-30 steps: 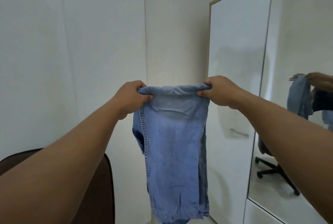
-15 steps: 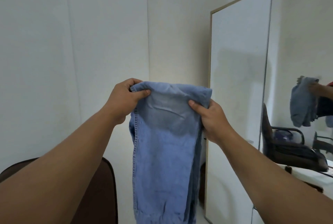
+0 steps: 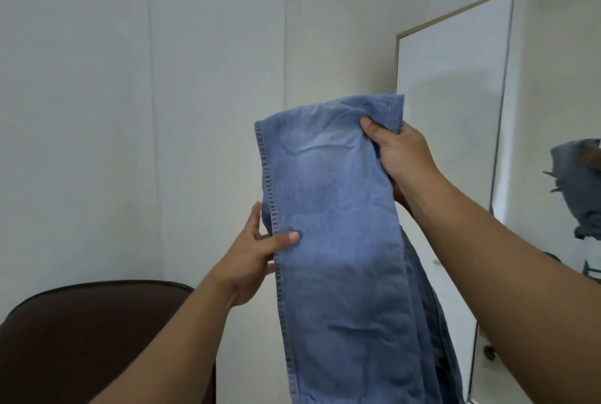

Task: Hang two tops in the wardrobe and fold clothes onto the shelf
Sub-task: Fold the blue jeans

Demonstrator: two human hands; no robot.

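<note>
A pair of light blue jeans (image 3: 338,241) hangs folded lengthwise in front of me, its lower part running out of the bottom of the view. My right hand (image 3: 400,156) grips the top right corner, thumb on the front of the cloth. My left hand (image 3: 257,257) holds the stitched left seam about halfway down, thumb pressed on the front and fingers behind. The white wardrobe door (image 3: 452,84) stands shut just behind the jeans on the right.
A dark brown chair back (image 3: 91,332) fills the lower left corner. White walls meet in a corner behind the jeans. A mirror panel (image 3: 553,110) at the far right reflects the jeans and my hand.
My left hand has let go of the top left corner and slid down the seam to mid-height. The right hand keeps the top right corner, now raised. The view has turned left.
</note>
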